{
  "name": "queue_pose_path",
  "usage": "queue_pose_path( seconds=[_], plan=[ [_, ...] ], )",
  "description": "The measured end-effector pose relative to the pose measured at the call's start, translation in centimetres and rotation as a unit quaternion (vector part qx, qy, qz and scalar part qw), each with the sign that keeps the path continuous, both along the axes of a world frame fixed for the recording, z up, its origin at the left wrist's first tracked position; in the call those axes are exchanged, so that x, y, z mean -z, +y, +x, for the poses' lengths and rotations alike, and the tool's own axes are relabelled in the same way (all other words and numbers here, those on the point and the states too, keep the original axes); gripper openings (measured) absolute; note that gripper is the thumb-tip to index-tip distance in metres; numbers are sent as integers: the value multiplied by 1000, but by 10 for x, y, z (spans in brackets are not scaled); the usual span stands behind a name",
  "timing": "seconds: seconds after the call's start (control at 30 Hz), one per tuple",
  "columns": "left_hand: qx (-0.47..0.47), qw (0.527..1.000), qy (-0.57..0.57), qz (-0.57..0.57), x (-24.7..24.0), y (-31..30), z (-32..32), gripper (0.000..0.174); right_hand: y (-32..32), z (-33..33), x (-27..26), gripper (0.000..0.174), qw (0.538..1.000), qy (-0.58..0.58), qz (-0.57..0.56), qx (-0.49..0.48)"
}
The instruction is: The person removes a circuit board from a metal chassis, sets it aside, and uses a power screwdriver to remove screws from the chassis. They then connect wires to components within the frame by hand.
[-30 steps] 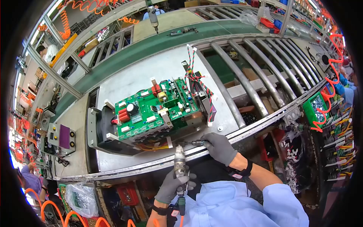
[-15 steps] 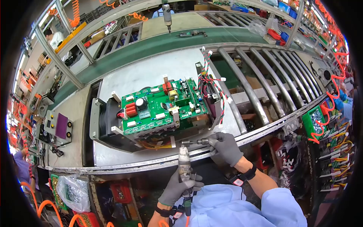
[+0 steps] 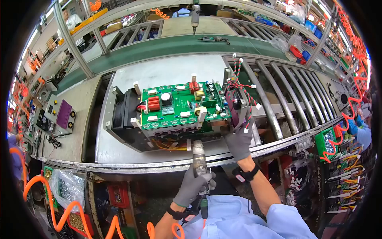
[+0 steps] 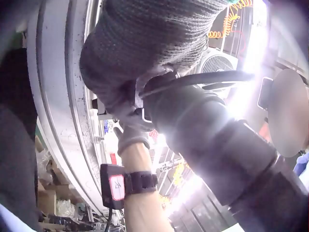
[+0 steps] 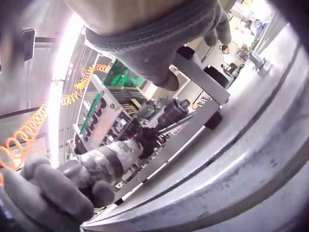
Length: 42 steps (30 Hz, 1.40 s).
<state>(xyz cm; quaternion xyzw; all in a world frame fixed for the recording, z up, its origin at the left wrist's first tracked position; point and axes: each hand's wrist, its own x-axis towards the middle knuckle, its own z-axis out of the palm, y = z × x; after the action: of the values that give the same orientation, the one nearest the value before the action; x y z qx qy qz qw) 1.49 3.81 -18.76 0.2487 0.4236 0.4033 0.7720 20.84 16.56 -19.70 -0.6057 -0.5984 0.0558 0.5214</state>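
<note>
My gloved left hand [image 3: 191,187] holds an air screwdriver [image 3: 199,159] upright in front of the chassis; its hose end points toward my body. In the right wrist view, a dark socket [image 5: 174,111] shows beyond the driver's head. A metal chassis [image 3: 131,141] carrying a green circuit board [image 3: 179,103] lies lengthwise on the metal plate. At its right front corner is my gloved right hand [image 3: 239,144], fingers stretched toward the purple end panel [image 3: 231,109], fingertips partly hidden. Thumb and fingers spread beside a metal frame corner [image 5: 203,79]. Red-and-black wires [image 3: 242,85] rise from that end.
Steel rollers [image 3: 278,99] continue to the right of the plate [image 3: 159,65]. A power supply box [image 3: 59,113] stands at left. Orange coiled hose [image 3: 59,207] loops at lower left. Another driver [image 3: 195,18] hangs above the green belt [image 3: 139,51]. Parts bins [image 3: 118,194] sit below the front rail.
My right hand has left the socket at the driver's head and moved forward to the chassis's right end. The left hand keeps holding the driver. The head view has shifted.
</note>
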Motion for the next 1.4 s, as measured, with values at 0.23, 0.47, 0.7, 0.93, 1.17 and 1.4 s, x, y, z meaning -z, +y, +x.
queue_pose_path(
  seconds=[0.23, 0.47, 0.7, 0.93, 1.17, 1.4],
  plan=[
    [-38, 999, -29, 12, 3, 10, 8, 44, 28, 8, 59, 47, 997, 65, 8, 29],
    [-58, 995, -78, 21, 11, 20, 17, 47, 18, 1, 31, 34, 990, 138, -27, -25],
    [-55, 994, -91, 23, 16, 25, 21, 46, 22, 0, 31, 30, 994, 97, 40, -15],
    [-39, 996, -72, 25, 24, 29, 25, 47, 26, 8, 40, 35, 996, 60, 58, -8],
    [-20, 996, -61, 56, 19, 34, 29, 47, 27, 13, 45, 36, 997, 64, 35, -5],
    [-32, 994, -100, 35, 15, 31, 37, 41, 28, 9, 45, 31, 996, 69, 45, -15]
  ],
)
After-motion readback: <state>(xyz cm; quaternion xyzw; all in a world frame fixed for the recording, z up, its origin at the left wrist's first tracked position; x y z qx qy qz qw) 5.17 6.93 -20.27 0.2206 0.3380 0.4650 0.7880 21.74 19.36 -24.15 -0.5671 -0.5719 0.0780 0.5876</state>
